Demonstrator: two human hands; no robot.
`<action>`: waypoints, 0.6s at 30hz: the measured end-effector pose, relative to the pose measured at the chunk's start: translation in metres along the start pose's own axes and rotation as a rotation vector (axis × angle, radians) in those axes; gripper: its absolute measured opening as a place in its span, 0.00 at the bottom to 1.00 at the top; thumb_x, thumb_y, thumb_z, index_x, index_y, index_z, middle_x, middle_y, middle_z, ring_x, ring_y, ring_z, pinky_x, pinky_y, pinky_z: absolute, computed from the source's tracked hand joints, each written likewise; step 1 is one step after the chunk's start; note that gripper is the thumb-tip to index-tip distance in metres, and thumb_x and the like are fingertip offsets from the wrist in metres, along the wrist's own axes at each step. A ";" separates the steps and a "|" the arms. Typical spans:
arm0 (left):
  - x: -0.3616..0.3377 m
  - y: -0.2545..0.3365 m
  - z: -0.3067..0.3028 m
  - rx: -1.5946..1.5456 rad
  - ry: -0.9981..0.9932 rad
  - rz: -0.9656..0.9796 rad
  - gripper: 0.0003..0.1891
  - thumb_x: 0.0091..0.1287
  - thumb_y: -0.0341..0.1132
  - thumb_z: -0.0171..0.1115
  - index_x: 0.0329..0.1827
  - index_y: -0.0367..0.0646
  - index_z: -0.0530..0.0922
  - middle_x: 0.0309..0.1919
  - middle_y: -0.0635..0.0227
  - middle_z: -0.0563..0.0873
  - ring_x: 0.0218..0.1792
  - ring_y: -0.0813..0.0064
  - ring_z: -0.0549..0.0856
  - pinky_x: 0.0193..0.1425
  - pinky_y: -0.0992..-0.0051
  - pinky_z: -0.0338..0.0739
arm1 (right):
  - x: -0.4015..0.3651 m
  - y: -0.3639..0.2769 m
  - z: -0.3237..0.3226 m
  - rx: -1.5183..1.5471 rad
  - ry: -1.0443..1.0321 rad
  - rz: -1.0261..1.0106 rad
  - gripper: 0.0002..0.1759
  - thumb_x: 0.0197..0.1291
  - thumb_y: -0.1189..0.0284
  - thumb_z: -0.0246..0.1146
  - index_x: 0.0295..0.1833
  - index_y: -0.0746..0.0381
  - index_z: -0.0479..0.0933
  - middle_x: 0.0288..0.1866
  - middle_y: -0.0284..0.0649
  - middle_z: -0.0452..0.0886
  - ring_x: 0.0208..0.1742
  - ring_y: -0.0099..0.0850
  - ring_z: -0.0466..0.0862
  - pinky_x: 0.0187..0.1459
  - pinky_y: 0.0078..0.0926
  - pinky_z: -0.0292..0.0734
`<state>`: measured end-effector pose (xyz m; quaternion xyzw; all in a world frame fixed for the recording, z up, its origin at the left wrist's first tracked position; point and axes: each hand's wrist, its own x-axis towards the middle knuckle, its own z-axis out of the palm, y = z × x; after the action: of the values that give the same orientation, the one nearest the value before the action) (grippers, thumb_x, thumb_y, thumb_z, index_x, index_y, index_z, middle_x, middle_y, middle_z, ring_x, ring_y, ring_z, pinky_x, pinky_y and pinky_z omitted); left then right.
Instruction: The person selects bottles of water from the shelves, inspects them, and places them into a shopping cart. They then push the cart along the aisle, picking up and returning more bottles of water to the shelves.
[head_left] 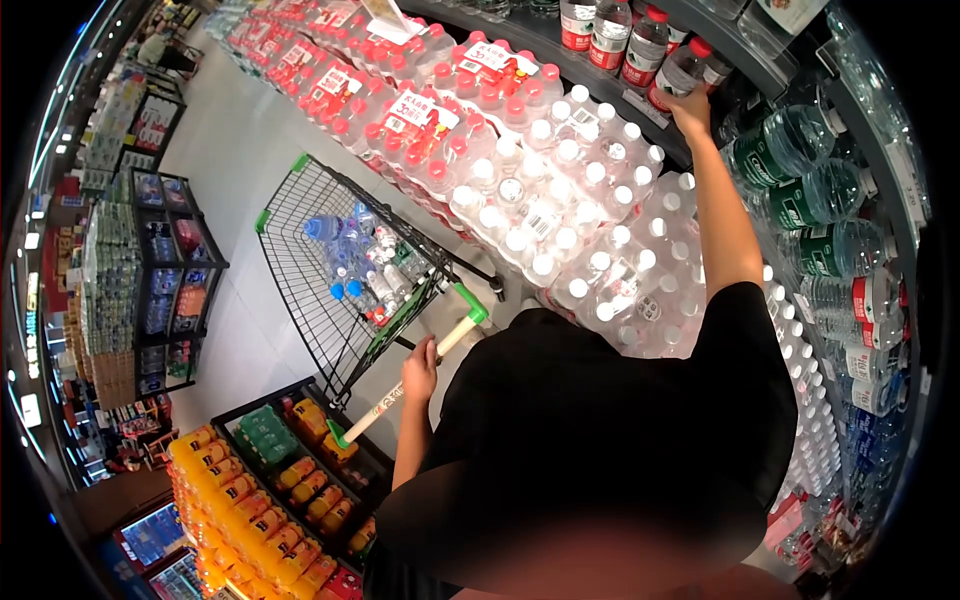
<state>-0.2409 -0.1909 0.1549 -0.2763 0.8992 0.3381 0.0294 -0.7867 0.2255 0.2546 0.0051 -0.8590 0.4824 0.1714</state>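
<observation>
My right hand [690,112] reaches up to a shelf at the upper right, its fingers wrapped round a red-capped water bottle [684,70] with a red label. Similar red-capped bottles [611,40] stand in a row just to its left. Lower down, my left hand [420,372] is closed round the pale handle [380,408] of a shopping cart [262,221]. Inside the cart's wire basket lie several bottles [345,245], among them a big blue-tinted one and smaller ones with blue or white caps.
Shrink-wrapped white-capped bottle packs [540,215] are stacked below the shelf, with red-capped packs [420,120] beyond. Large green-labelled bottles [805,200] lie along the right shelf. Orange drink bottles [240,500] stand lower left. A tiled aisle floor [215,130] runs past a black display rack [165,270].
</observation>
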 end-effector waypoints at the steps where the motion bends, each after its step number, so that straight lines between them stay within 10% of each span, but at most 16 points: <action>1: -0.002 0.000 0.001 0.074 -0.024 -0.041 0.19 0.78 0.46 0.47 0.53 0.44 0.82 0.34 0.55 0.88 0.37 0.52 0.87 0.43 0.60 0.80 | 0.006 0.011 0.002 -0.012 -0.034 0.005 0.46 0.42 0.58 0.80 0.64 0.68 0.67 0.56 0.48 0.83 0.56 0.39 0.83 0.58 0.32 0.75; 8: 0.014 -0.013 0.014 -0.379 0.235 -0.142 0.11 0.71 0.35 0.61 0.46 0.36 0.83 0.30 0.61 0.89 0.33 0.74 0.88 0.39 0.74 0.81 | 0.003 0.054 0.018 -0.022 0.046 -0.212 0.59 0.42 0.58 0.81 0.73 0.69 0.55 0.73 0.55 0.63 0.69 0.43 0.71 0.69 0.35 0.65; 10: 0.011 -0.015 0.007 -0.483 0.280 -0.210 0.09 0.68 0.34 0.66 0.42 0.36 0.83 0.30 0.67 0.88 0.30 0.82 0.84 0.35 0.78 0.79 | -0.032 0.012 0.012 0.338 -0.059 -0.179 0.41 0.49 0.69 0.79 0.65 0.71 0.67 0.63 0.51 0.75 0.60 0.38 0.78 0.62 0.34 0.72; 13: 0.004 -0.020 0.001 -0.704 0.353 -0.261 0.08 0.68 0.32 0.67 0.40 0.34 0.82 0.27 0.71 0.85 0.28 0.85 0.80 0.32 0.80 0.76 | -0.075 0.025 0.019 0.001 0.273 -0.201 0.27 0.60 0.70 0.72 0.59 0.73 0.70 0.56 0.52 0.79 0.55 0.38 0.82 0.60 0.35 0.76; 18: 0.000 -0.046 -0.008 -0.781 0.459 -0.254 0.06 0.65 0.29 0.68 0.39 0.34 0.82 0.29 0.73 0.85 0.31 0.86 0.80 0.38 0.81 0.77 | -0.160 -0.053 0.051 0.219 0.014 -0.208 0.13 0.71 0.73 0.58 0.56 0.69 0.77 0.53 0.43 0.83 0.50 0.29 0.82 0.53 0.28 0.78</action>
<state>-0.2163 -0.2246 0.1334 -0.4419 0.6471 0.5750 -0.2352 -0.6417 0.1297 0.2258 0.1093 -0.7947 0.5531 0.2250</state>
